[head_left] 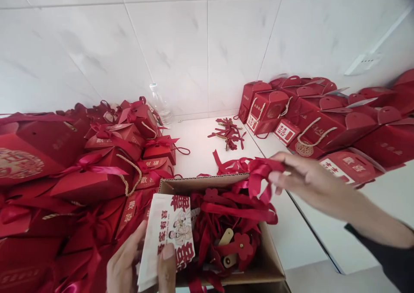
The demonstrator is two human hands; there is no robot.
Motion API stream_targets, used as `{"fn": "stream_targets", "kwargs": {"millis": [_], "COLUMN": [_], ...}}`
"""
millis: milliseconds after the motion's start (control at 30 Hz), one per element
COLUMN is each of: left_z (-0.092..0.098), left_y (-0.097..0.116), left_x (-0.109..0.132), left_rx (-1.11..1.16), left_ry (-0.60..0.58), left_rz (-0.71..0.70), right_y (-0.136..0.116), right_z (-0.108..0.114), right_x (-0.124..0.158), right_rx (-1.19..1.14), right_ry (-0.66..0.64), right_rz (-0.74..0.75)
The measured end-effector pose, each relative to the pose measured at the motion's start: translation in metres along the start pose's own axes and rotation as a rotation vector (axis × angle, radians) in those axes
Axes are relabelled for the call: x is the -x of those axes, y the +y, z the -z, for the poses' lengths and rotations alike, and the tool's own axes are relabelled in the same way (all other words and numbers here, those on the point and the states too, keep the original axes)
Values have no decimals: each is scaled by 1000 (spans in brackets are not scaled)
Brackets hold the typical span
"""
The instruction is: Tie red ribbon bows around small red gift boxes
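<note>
My left hand [129, 258] is closed on a stack of white printed paper packets [155, 224] with red characters and a drawn couple, the thumb pressed on top. The stack is over the left part of an open cardboard box [270, 258]. Inside the box lies a tangle of red ribbons [226, 209] with a red flower-shaped tag [243, 246] and gold tags [226, 237]. My right hand [284, 172] pinches a bunch of red satin ribbon [260, 174] above the box's far right corner. More of that ribbon trails onto the table behind.
Red gift boxes [106, 168] with bows and rope handles are piled at the left. More red boxes [336, 116] line the wall at the right. Small red ties [229, 133] lie on the white table [194, 137]. A clear bottle [160, 105] stands by the tiled wall.
</note>
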State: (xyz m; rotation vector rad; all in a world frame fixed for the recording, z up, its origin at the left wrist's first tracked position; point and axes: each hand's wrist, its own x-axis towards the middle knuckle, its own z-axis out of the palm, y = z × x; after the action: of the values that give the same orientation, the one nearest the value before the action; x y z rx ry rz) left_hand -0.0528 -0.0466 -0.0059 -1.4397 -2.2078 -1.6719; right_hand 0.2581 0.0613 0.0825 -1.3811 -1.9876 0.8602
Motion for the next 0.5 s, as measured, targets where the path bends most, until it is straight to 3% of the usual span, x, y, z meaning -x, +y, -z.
{"fn": "stream_targets", "kwargs": {"millis": [67,200,367,500], "left_z": [-3,-6,-4,-7], "left_y": [-8,-14,2,19], "left_x": [-4,-3,15,20], "left_rx": [-15,-17,16,22], "left_ry": [-75,-108,62,93], "left_rz": [2,19,47,72], "right_y": [11,21,18,12], "right_z": [-27,-64,-56,-51], "right_x": [13,21,26,34], "right_rx": [1,228,299,383], "right_ry": [-64,154,316,357], "right_rz": [-33,38,37,111]}}
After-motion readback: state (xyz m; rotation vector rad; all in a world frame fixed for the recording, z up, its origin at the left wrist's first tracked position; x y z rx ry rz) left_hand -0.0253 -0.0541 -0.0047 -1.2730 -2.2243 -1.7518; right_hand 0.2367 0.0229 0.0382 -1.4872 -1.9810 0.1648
